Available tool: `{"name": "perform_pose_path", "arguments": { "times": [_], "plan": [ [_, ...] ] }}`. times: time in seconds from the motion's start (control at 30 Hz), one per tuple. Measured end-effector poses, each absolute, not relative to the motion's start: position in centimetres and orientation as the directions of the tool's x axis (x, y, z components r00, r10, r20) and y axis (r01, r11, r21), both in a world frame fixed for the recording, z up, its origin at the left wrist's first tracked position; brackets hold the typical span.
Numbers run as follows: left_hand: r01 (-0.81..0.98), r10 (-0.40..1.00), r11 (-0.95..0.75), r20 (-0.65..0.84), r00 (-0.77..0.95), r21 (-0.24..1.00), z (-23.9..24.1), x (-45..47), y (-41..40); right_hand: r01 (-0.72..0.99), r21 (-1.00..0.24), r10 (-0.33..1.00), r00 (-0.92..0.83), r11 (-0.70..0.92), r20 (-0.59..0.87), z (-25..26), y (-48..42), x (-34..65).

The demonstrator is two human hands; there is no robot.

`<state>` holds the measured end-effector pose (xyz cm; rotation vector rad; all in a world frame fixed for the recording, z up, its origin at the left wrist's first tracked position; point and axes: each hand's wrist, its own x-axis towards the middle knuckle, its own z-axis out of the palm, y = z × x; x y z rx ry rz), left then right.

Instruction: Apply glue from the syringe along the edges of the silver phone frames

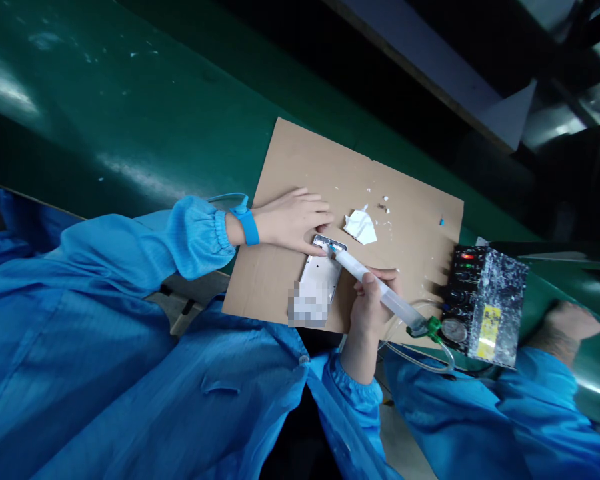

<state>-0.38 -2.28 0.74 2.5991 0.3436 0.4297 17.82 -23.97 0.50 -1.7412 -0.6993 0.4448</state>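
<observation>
- the green table stretched wide
- the brown cardboard sheet lay right across it
- beside that stood the black box, red light glowing!
- the left hand lay open, fingers outstretched
- the right hand was curled tight around the syringe
- the white phone-shaped panel sat on the cardboard, left thumb at its top end
- and the syringe pointed its tip right there!
- white paper rested nearby, crumpled

R hand grips syringe, tip at phone housing — L hand touching it, cardbd beneath.
</observation>
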Motion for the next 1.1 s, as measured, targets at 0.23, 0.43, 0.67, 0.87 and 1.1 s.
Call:
{"name": "perform_pose_path", "arguments": {
  "times": [0.23, 0.43, 0.67, 0.87, 1.1],
  "plan": [
    [0.157, 0.307, -0.855, 0.24, 0.921, 0.494, 0.79, -0.43, -2.25, 0.226, -0.961, 0.657, 0.75, -0.159, 0.068, 0.57, -23.92, 17.76],
    [0.17, 0.309, -0.861, 0.228, 0.923, 0.479, 0.84, -0.41, -2.29, 0.239, -0.956, 0.647, 0.759, -0.169, 0.075, 0.7, -23.7, 17.59],
    [0.161, 0.309, -0.854, 0.233, 0.922, 0.495, 0.68, -0.41, -2.25, 0.228, -0.957, 0.65, 0.758, -0.179, 0.059, 0.68, -23.8, 17.54],
    [0.168, 0.312, -0.852, 0.223, 0.924, 0.495, 0.78, -0.44, -2.2, 0.194, -0.973, 0.646, 0.76, -0.127, 0.067, 0.7, -23.81, 17.57],
    [0.163, 0.312, -0.842, 0.217, 0.925, 0.514, 0.67, -0.43, -2.14, 0.174, -0.981, 0.625, 0.776, -0.08, 0.086, 1.04, -23.46, 17.49]
  ]
}}
